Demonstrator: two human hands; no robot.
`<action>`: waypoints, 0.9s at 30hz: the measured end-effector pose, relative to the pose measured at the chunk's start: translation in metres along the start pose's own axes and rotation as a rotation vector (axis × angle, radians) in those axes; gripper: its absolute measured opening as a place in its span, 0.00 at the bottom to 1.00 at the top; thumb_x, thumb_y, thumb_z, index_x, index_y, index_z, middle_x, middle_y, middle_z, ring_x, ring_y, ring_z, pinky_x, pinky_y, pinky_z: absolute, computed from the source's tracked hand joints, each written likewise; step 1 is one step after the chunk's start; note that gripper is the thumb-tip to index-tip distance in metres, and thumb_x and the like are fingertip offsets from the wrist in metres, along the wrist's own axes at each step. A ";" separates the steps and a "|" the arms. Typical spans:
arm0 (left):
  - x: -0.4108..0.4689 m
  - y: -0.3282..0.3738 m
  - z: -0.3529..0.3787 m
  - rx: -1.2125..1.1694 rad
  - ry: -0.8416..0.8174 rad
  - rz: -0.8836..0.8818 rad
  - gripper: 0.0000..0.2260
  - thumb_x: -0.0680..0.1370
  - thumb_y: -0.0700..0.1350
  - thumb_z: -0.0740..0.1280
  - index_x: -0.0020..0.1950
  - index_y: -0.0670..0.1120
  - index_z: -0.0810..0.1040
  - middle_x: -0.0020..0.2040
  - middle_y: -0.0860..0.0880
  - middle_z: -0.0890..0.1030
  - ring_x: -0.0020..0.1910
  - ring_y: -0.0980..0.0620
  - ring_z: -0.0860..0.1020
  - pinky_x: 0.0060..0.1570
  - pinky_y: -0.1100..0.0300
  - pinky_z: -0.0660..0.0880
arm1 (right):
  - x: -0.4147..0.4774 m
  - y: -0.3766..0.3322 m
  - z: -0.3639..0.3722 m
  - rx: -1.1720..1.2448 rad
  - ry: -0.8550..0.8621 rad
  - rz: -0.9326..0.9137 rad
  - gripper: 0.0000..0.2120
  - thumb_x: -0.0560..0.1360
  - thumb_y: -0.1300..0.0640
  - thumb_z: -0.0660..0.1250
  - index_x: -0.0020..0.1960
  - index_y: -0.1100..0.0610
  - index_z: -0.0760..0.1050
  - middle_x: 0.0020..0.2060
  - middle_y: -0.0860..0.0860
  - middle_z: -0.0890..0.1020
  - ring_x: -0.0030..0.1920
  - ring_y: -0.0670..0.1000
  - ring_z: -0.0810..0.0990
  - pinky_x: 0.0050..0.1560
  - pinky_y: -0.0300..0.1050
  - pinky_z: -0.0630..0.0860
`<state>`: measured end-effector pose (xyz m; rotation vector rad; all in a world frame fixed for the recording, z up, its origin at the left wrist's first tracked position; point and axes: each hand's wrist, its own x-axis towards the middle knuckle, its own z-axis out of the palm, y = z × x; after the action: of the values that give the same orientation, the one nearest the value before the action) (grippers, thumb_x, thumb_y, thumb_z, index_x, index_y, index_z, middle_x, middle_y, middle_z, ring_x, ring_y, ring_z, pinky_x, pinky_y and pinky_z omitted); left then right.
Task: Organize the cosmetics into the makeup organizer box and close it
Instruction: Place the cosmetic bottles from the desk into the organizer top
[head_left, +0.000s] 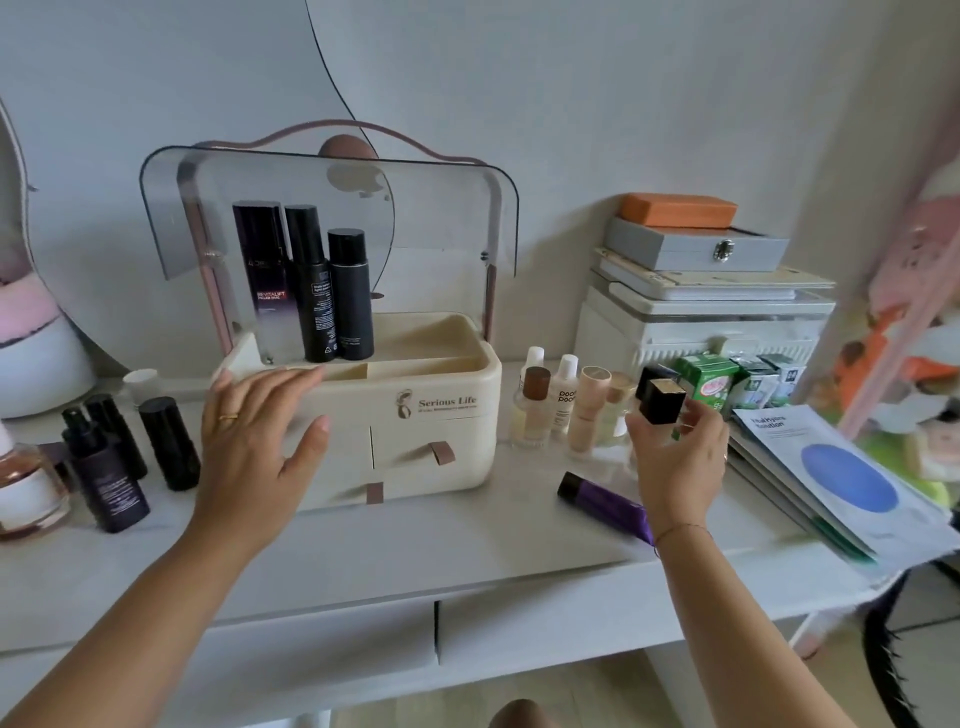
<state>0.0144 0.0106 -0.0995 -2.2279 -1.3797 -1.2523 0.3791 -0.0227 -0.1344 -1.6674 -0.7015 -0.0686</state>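
Three dark bottles (306, 283) stand upright in the rear left of the makeup organizer box (441, 415), under its raised clear lid (332, 208). Box sits mid-bench (415, 540); both front drawers look shut.

My left hand (254, 441) lies flat against the box's front left corner, grip wide, fingers spread, holding nothing.

My right hand (680, 457) is just right of the box, grip closed around a black square-capped bottle (661, 399); its body is hidden by my fingers, probably clear glass.

Beside that hand, a cluster of small pale bottles (556, 405) stands upright on the bench. A purple tube (605, 503) lies on its side in front of them, partly under my wrist.

Left of the box: several dark spray bottles (106, 467), upright. Far right: sheet mask packets (841, 478) stacked at the bench edge.
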 end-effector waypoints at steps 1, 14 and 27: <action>0.000 0.000 0.000 0.005 0.009 0.000 0.20 0.77 0.52 0.56 0.66 0.48 0.72 0.61 0.47 0.77 0.63 0.48 0.68 0.73 0.56 0.45 | 0.001 0.002 0.001 0.009 -0.017 0.034 0.24 0.67 0.47 0.72 0.59 0.54 0.71 0.52 0.49 0.76 0.54 0.53 0.75 0.53 0.48 0.70; -0.001 0.001 0.001 0.013 0.021 -0.010 0.18 0.77 0.53 0.56 0.65 0.49 0.72 0.60 0.50 0.77 0.62 0.50 0.69 0.71 0.55 0.50 | -0.039 -0.088 -0.034 0.302 -0.125 -0.299 0.15 0.68 0.48 0.72 0.52 0.51 0.79 0.43 0.47 0.84 0.44 0.46 0.83 0.47 0.38 0.76; -0.003 0.002 -0.004 -0.055 -0.015 -0.017 0.18 0.79 0.54 0.55 0.68 0.54 0.68 0.64 0.58 0.74 0.66 0.59 0.65 0.72 0.58 0.47 | -0.039 -0.212 0.129 0.344 -0.891 -0.187 0.13 0.69 0.58 0.74 0.53 0.52 0.79 0.35 0.48 0.77 0.38 0.47 0.76 0.52 0.51 0.79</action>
<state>0.0131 0.0058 -0.0991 -2.2709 -1.3880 -1.2974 0.2025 0.0904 0.0048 -1.2487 -1.4400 0.6648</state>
